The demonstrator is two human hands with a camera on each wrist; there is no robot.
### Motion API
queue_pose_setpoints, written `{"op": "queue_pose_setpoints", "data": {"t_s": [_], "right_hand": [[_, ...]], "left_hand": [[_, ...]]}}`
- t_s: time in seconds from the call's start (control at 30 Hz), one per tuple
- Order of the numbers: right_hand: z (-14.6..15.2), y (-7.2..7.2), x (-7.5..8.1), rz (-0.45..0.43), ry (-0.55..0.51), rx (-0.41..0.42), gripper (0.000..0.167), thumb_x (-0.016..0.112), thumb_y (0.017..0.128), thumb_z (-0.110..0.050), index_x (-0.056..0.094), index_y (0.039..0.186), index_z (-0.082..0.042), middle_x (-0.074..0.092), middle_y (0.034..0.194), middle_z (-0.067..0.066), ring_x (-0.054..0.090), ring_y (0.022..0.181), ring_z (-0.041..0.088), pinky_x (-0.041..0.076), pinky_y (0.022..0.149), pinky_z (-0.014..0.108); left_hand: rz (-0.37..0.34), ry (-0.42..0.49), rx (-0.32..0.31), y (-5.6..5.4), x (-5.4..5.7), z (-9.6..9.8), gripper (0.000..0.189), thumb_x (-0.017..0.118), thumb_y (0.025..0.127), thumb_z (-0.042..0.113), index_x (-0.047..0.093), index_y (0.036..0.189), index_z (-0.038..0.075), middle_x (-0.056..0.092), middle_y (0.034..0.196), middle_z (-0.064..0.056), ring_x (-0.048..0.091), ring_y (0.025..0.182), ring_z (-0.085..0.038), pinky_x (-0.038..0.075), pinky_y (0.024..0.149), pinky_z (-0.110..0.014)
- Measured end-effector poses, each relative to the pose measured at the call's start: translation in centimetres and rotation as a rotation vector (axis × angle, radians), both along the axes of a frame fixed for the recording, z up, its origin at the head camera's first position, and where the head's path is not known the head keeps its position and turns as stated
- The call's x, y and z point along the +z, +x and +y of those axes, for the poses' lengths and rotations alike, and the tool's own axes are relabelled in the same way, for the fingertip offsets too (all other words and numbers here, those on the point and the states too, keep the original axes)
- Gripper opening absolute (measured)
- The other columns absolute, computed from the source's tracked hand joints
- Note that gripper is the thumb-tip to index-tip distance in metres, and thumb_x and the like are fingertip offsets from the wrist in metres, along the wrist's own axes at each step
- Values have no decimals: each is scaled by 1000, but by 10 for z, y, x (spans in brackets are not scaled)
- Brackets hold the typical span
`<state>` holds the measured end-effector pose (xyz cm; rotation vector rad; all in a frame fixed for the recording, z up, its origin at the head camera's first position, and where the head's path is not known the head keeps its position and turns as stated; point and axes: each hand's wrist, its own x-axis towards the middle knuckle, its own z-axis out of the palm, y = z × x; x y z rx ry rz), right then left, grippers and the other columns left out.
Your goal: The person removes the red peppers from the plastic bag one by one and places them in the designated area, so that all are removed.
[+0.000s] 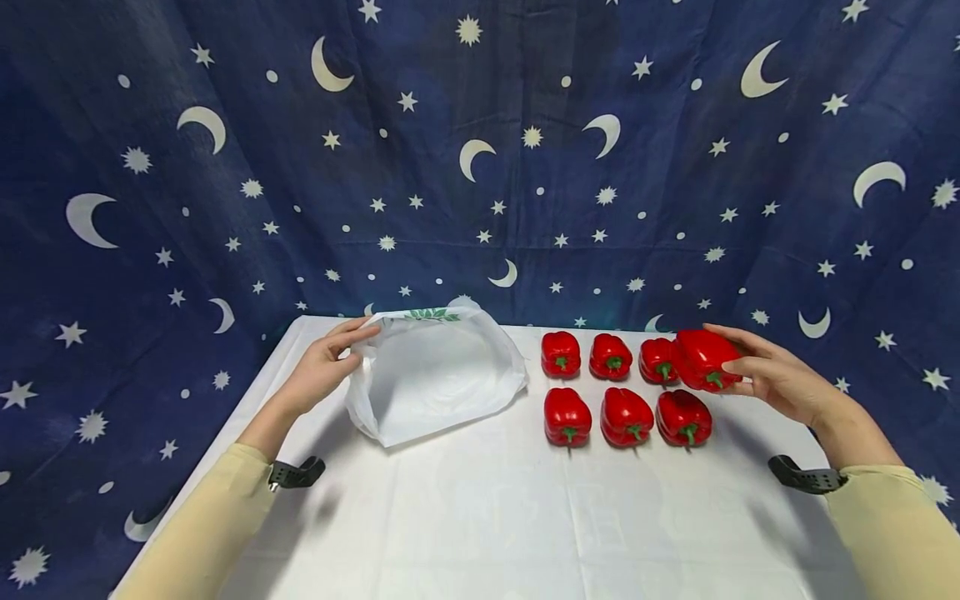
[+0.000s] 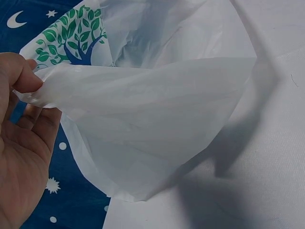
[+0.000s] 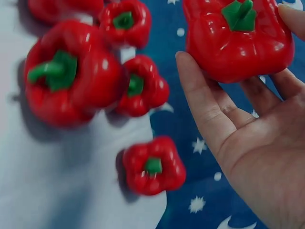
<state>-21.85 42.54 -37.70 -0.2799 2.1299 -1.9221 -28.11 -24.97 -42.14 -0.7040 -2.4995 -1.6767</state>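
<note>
At the left, my left hand (image 1: pixel 322 371) pinches the rim of a white plastic bag (image 2: pixel 152 105) between thumb and fingers. The bag's mouth gapes toward me, and a green-leaved tree print (image 2: pixel 76 36) shows on its far side. On the right, my right hand (image 1: pixel 783 383) grips a red bell pepper (image 1: pixel 705 360) with a green stem, thumb on one side and fingers around the other. That pepper is held up above the table and, in the head view, overlaps the rightmost bell pepper of the back row (image 1: pixel 658 361).
Several more red bell peppers stand in two rows on the white-covered table (image 1: pixel 480 517), including a front-row pepper (image 1: pixel 567 417) and a back-row pepper (image 1: pixel 560 354). They lie between the bag and my right hand. A dark blue curtain (image 1: pixel 420 167) with moons and stars hangs behind.
</note>
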Motion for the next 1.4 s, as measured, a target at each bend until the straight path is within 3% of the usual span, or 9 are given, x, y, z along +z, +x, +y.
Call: {"op": "queue_pose_setpoints", "data": {"t_s": [0.4, 0.8, 0.9, 1.1, 1.3, 1.4], "right_hand": [[41, 19, -28, -85, 97, -118, 58, 53, 103, -6, 37, 155, -28, 44, 132, -13, 61, 106, 9, 58, 86, 38], [61, 32, -58, -133, 265, -120, 67, 59, 102, -14, 30, 160, -30, 40, 129, -17, 52, 108, 5, 53, 92, 46], [65, 33, -66, -153, 299, -133, 69, 60, 101, -17, 28, 161, -27, 39, 133, -11, 51, 108, 6, 52, 92, 48], [66, 31, -78, -179, 327, -146, 73, 60, 101, -20, 22, 163, -18, 31, 148, 15, 50, 110, 13, 51, 91, 48], [65, 30, -83, -193, 321, -151, 76, 58, 101, -19, 17, 165, -20, 25, 151, 21, 47, 110, 12, 51, 91, 43], [65, 30, -83, -189, 338, -159, 76, 58, 101, -20, 17, 166, -22, 23, 153, 22, 44, 111, 11, 50, 90, 40]], "left_hand": [[-15, -13, 18, 3, 1, -1, 48, 52, 99, -3, 59, 145, 8, 36, 162, -4, 23, 152, -26, 39, 99, -17], [-6, -9, 16, 5, 2, -4, 47, 51, 99, -5, 57, 145, 2, 37, 161, -4, 24, 152, -27, 38, 97, -14], [-4, -12, 18, 6, 2, -5, 48, 51, 99, -5, 59, 145, 5, 37, 161, -4, 25, 151, -27, 38, 98, -15], [-7, -27, 26, 5, 3, -5, 49, 51, 98, -4, 60, 145, 9, 36, 162, -4, 25, 151, -27, 36, 98, -13], [2, -37, 28, 6, 3, -6, 48, 52, 98, -4, 60, 144, 9, 37, 161, -4, 25, 151, -26, 34, 99, -12], [3, -44, 22, 7, 3, -6, 48, 52, 98, -4, 60, 144, 7, 36, 162, -4, 25, 151, -26, 36, 101, -20]]}}
